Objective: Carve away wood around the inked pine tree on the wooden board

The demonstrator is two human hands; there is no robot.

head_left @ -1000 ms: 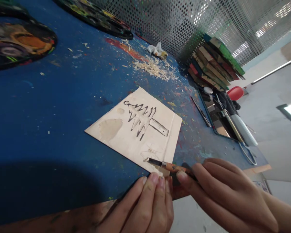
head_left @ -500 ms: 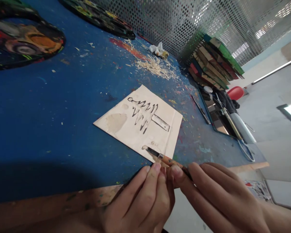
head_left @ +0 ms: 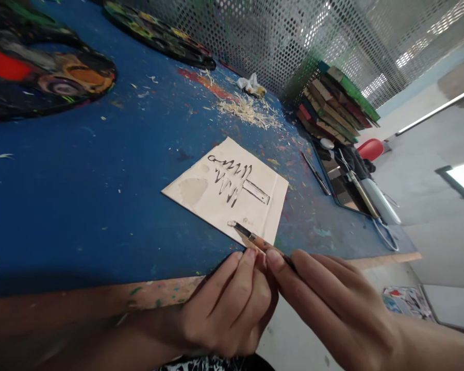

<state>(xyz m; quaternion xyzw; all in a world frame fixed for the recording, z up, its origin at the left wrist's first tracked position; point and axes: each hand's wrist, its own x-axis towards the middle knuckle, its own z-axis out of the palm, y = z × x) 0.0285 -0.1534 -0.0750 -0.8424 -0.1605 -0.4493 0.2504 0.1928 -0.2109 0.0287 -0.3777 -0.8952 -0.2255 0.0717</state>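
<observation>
My right hand [head_left: 332, 304] is closed around the wooden handle of a carving gouge [head_left: 244, 230], thumb along the handle. The dark metal blade points away from me, over the near part of a pale flat board [head_left: 270, 178], and a small light bit shows at its tip. Beside it my left hand [head_left: 228, 304] is closed, its fingertips bunched at the board's near corner, close to the handle. What those fingers hold is hidden. Black zigzag lines and a narrow rectangle are drawn on the board, with a beige stain at its left.
The blue table [head_left: 100, 221] bears a heap of pale shavings [head_left: 249, 111], a crumpled white wad [head_left: 251, 85] and paint-covered palettes [head_left: 77, 77]. At right are a pen [head_left: 315, 172], a dark tablet-like panel [head_left: 344, 190] and stacked wooden blocks [head_left: 332, 103]. Perforated metal [head_left: 263, 36] rises behind.
The view has shifted slightly, and the board and palettes sit farther right in it. Both hands and the gouge appear a little higher. The grip on the gouge looks the same.
</observation>
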